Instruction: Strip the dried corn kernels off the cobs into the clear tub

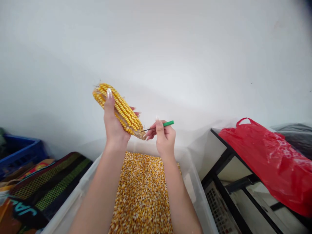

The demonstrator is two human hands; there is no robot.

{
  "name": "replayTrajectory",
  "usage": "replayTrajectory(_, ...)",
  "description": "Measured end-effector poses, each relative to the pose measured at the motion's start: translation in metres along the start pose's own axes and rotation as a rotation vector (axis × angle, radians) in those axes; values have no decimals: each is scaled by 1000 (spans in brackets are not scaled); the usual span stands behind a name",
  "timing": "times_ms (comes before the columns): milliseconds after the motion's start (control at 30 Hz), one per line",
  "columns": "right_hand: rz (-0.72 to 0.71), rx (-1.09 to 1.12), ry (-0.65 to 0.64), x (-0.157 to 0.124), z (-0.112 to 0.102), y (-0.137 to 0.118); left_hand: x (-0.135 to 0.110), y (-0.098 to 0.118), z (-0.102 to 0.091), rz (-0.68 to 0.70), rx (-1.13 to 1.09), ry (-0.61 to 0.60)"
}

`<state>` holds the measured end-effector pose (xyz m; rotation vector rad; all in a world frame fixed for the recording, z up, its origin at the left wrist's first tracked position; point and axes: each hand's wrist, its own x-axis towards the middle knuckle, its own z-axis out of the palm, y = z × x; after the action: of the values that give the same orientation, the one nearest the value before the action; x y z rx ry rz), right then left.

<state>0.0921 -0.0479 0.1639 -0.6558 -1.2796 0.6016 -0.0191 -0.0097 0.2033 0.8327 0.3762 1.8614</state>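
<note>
My left hand [114, 125] grips a dried ear of yellow corn [120, 109] from below, with the thumb along its kernels. The ear tilts up and to the left above a translucent plastic bin [195, 191]. My right hand [164, 138] pinches a green-handled metal pick [168, 123]. The pick's thin shaft points left, and its tip reaches the ear's lower end, where a few kernels are gone. Loose corn kernels [141, 195] fill the bin below both hands, and my forearms partly cover them.
A red plastic bag [270, 159] lies on a black metal rack [219, 162] at right. A dark striped woven bag [46, 182] lies left of the bin, with a blue plastic crate [21, 152] behind it. A white wall [156, 48] fills the background.
</note>
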Motion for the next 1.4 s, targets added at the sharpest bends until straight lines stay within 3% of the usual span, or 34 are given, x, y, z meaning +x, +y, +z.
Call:
replayTrajectory(300,13,40,9,0,2,3,-1,-2,0,23,15,-2)
replayTrajectory(500,-9,60,67,0,6,6,-2,-2,4,90,11,81)
replayTrajectory(867,-1,41,115,0,5,4,-2,-5,-1,116,104,27)
replayTrajectory(1167,-34,94,136,-1,6,4,-4,-4,1,85,24,30)
replayTrajectory(1400,44,90,147,1,9,0,-6,-2,3,59,-4,-29)
